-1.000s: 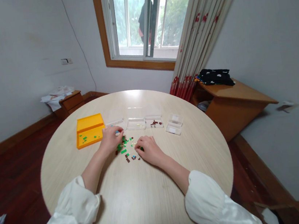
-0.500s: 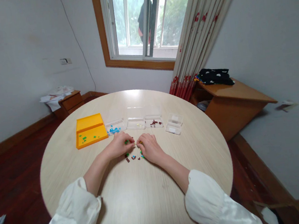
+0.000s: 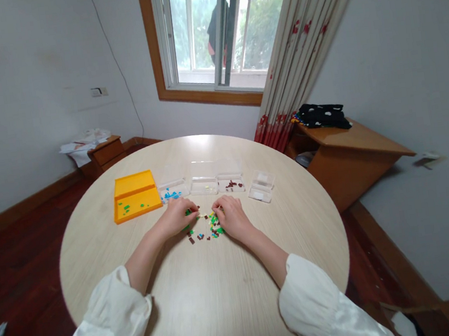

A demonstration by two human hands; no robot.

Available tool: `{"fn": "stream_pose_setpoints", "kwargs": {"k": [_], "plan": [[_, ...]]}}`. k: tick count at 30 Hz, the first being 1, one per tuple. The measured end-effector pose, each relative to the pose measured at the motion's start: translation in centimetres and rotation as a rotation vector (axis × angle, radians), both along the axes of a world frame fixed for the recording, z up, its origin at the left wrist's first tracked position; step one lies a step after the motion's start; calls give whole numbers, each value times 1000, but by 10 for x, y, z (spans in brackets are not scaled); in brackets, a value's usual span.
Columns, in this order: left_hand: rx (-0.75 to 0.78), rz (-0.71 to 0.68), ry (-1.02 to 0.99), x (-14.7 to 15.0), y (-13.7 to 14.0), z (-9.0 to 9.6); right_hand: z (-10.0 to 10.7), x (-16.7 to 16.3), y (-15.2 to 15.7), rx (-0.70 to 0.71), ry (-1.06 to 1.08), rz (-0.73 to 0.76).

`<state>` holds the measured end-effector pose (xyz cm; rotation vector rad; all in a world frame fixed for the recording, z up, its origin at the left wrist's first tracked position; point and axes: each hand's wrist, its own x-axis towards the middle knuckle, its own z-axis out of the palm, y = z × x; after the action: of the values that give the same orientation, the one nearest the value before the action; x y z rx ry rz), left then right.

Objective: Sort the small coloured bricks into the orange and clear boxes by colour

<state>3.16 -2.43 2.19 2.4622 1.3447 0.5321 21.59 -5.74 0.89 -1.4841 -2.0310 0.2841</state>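
Small toy bricks (image 3: 217,231) in green, brown, blue, yellow and white lie in a loose cluster on the table between my hands. At the left side of the pile, my left hand (image 3: 178,217) has its fingers curled and its thumb near the index finger; what lies in the pinch is too small to make out. My right hand (image 3: 233,219) is bent over the right part of the pile, fingertips drawn together at the yellow and green pieces. Whatever it grips is hidden.
A yellow open case (image 3: 134,185) with a few green bricks stands behind my left hand. Clear boxes hold blue bricks (image 3: 172,194), pale bricks (image 3: 207,187) and brown bricks (image 3: 232,183). A smaller clear box (image 3: 261,194) is at the right of the round table (image 3: 210,313).
My right hand has moved a little to the right, away from the left hand, uncovering more green, yellow and brown bricks. The left hand has shifted slightly left.
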Motion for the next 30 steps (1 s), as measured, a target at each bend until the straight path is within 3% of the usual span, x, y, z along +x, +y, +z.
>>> {"fn": "stream_pose_setpoints", "kwargs": {"k": [11, 30], "plan": [[12, 29, -42, -1, 1, -4, -4, 0, 4, -30, 125, -19], [23, 47, -5, -3, 4, -7, 11, 6, -4, -87, -109, 4]]}}
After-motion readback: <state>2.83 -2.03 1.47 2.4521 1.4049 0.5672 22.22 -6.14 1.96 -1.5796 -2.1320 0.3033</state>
